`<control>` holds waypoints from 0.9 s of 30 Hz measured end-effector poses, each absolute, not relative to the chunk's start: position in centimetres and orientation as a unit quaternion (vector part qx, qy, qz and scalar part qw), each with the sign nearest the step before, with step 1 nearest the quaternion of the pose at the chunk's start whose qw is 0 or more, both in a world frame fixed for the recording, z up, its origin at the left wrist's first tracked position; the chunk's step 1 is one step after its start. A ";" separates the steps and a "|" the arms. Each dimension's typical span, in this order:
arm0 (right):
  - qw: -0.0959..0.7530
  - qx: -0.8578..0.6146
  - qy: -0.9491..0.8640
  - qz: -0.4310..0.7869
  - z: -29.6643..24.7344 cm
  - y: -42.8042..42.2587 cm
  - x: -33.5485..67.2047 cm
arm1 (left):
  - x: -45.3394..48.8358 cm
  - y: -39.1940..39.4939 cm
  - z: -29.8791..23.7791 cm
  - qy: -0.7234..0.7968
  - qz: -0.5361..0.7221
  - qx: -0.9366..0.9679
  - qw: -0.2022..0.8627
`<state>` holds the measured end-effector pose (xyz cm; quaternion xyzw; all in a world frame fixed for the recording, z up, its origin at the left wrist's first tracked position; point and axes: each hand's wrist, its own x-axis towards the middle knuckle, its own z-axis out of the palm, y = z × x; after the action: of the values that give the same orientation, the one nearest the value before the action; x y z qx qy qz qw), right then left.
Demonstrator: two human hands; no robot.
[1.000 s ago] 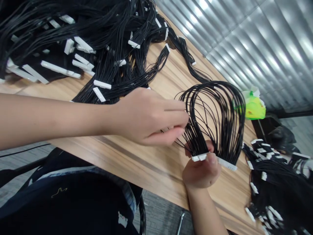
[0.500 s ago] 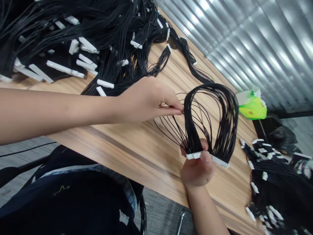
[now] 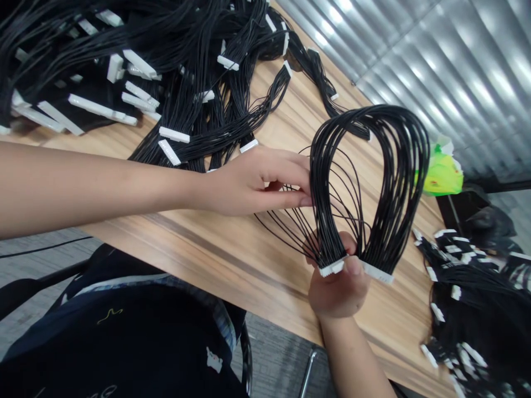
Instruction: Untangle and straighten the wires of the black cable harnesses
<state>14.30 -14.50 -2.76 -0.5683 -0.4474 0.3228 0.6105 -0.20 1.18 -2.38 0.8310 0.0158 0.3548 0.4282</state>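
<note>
In the head view, my right hand (image 3: 338,287) grips a black wire harness by its two white connectors (image 3: 378,272), held side by side. The harness wires (image 3: 409,182) arch upward in a tall loop from one connector to the other. A thinner set of separate wires fans out to the left of the thick bundle. My left hand (image 3: 269,179) reaches in from the left, thumb and fingers closed around some of these wires, its fingertips partly hidden behind the bundle. Both hands are above the wooden table (image 3: 232,265).
A large pile of black harnesses (image 3: 199,33) with white connectors covers the back left of the table. Another harness pile (image 3: 481,298) lies at the right. Near the corrugated metal wall (image 3: 398,55) sits a green and yellow plastic bag (image 3: 443,174).
The harness loop has opened wider and risen. My left hand has shifted slightly, its fingers now reaching behind the bundle. My right hand keeps its grip on the connectors.
</note>
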 end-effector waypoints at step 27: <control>0.573 -0.595 -0.533 0.184 -5.6 -15.6 15.5 | -1.2 -0.1 -1.9 -0.041 0.303 0.946 0.107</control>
<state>15.48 -15.63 -5.60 -0.5951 -0.5326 0.1839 0.5731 -1.20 -0.11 -1.90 0.9463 -0.0410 0.3025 0.1068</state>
